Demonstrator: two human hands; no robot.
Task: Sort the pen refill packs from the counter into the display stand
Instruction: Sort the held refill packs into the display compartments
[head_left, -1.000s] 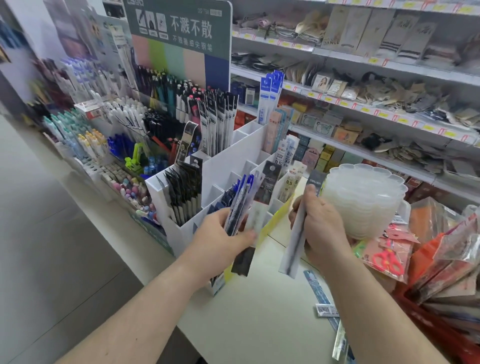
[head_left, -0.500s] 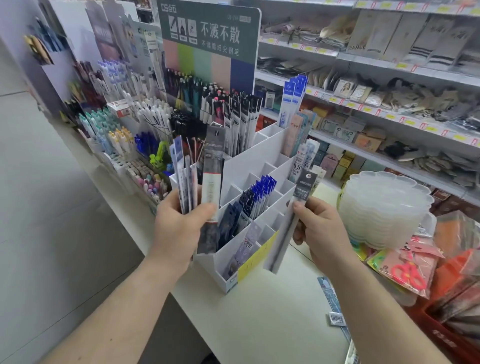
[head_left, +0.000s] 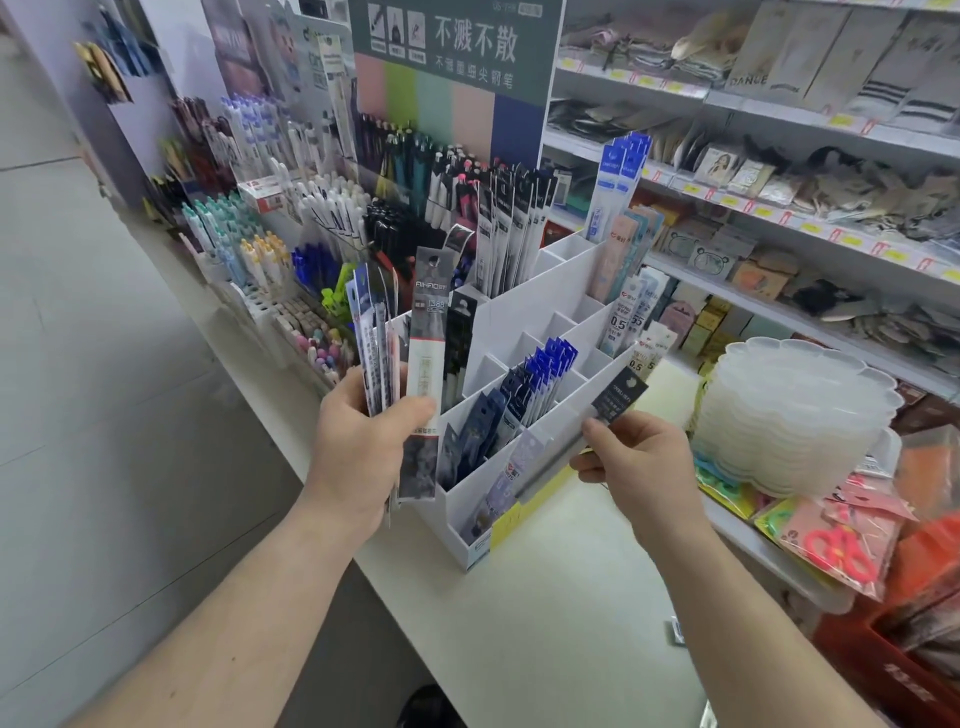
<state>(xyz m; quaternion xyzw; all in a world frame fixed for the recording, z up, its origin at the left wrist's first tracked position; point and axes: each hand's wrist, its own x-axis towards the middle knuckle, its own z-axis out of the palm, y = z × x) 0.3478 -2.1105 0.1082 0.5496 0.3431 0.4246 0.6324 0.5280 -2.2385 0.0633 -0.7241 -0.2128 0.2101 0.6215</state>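
Observation:
A white stepped display stand (head_left: 524, 312) with many compartments sits on the white counter (head_left: 545, 613). Blue-topped refill packs (head_left: 550, 369) and black ones fill some slots. My left hand (head_left: 358, 447) grips a fan of several refill packs (head_left: 415, 338), held upright just left of the stand's front corner. My right hand (head_left: 639, 462) pinches a single clear refill pack with a dark header (head_left: 615, 400), tilted across the stand's front right side over the low slots.
Racks of pens (head_left: 291, 234) stand left of the stand under a green sign. A stack of clear plastic trays (head_left: 800, 415) sits at the right, with packed pink scissors (head_left: 836, 551) and a red basket (head_left: 893, 670) nearer. Shelves of goods run behind.
My left hand has lifted its bundle from the stand's front slots up to its left side. My right hand has carried the single pack up and left, over the stand's front right.

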